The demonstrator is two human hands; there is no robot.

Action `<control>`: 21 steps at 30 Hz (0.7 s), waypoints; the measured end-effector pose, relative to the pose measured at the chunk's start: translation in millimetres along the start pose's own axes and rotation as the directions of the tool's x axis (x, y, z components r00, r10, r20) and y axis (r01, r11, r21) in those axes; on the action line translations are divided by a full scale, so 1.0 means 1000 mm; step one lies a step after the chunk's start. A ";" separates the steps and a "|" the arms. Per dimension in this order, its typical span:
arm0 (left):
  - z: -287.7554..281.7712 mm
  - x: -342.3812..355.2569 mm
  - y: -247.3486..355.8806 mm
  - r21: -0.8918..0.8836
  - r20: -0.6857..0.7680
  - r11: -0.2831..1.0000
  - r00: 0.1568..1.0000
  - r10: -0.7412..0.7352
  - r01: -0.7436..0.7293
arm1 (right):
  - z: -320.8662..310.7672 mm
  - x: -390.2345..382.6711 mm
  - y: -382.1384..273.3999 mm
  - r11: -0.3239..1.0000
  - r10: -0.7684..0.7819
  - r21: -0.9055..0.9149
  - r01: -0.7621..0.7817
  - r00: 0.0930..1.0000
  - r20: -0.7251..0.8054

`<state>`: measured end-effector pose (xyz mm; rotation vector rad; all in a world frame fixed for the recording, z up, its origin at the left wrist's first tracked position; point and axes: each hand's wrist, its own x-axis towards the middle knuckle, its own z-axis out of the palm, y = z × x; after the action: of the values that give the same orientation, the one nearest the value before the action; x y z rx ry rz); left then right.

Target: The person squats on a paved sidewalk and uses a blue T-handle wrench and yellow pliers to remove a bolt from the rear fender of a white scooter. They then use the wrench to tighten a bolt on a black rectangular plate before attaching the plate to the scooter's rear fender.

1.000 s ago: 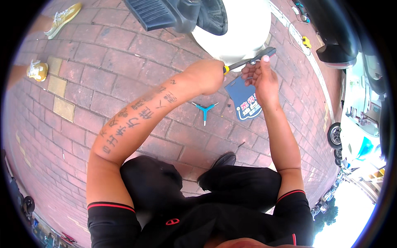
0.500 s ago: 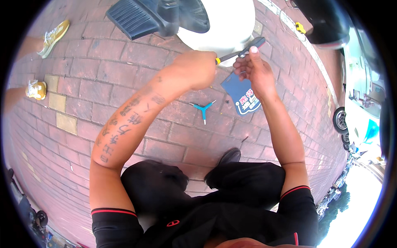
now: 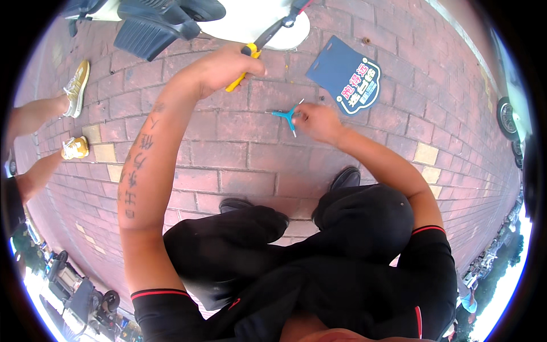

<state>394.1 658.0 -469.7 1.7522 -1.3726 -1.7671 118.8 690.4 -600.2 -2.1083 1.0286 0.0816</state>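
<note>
In my left hand, closed round its yellow handle, is a tool with a dark, narrow shaft. It points up and to the right, with black and red parts at its far end; its exact kind is hard to make out. My right hand is low over the paving, fingers curled and pinched at a blue Y-shaped hex wrench. The wrench has short metal tips, and my fingertips partly cover its right side. Just beyond the right hand lies a dark blue mudflap-like plate with a printed, shield-shaped lower end.
A white scooter body with black footrest parts stands at the far side. Another person's legs in yellow shoes are at the left. Red brick paving lies around my black shoes. Parked vehicles line the edges.
My right hand has left the tool's far end and come down to the hex wrench. My left hand keeps the tool. The view has shifted, so the scooter sits higher and further left.
</note>
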 end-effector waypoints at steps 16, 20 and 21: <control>0.014 -0.006 0.022 0.236 -0.142 0.966 0.987 -0.074 0.106 | 0.043 0.010 0.017 0.981 -0.195 -0.058 0.187 0.958 -0.210; 0.014 -0.007 0.019 0.231 -0.163 0.967 0.984 -0.073 0.110 | -0.037 -0.012 -0.005 0.606 0.155 0.751 0.262 0.887 -0.435; 0.014 -0.009 0.016 0.224 -0.161 0.967 0.983 -0.084 0.119 | -0.058 -0.013 -0.013 0.508 0.174 0.808 0.298 0.883 -0.435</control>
<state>377.2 662.1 -454.6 2.0668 -1.5001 -1.5358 104.6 665.2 -547.1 -1.1936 0.9468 -0.8796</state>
